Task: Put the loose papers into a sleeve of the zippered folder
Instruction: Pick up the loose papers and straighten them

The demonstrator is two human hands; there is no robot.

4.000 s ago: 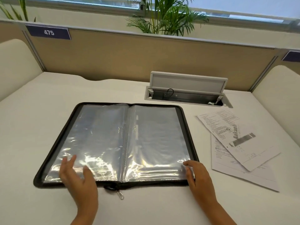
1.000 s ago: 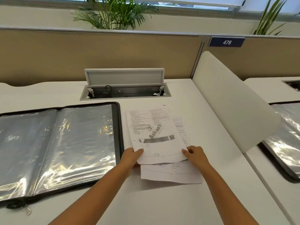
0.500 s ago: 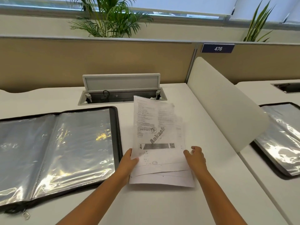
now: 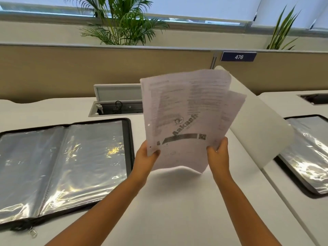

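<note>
Both hands (image 4: 183, 158) now hold the papers (image 4: 188, 119) aloft — off the desk (image 4: 177, 210).

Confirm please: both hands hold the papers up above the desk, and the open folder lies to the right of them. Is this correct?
Not quite. In the head view the left hand and right hand do hold the papers above the desk, but the open folder lies to their left.

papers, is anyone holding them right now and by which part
Yes. The papers are held off the desk, left hand pinching the lower left edge, right hand the lower right edge.
</note>
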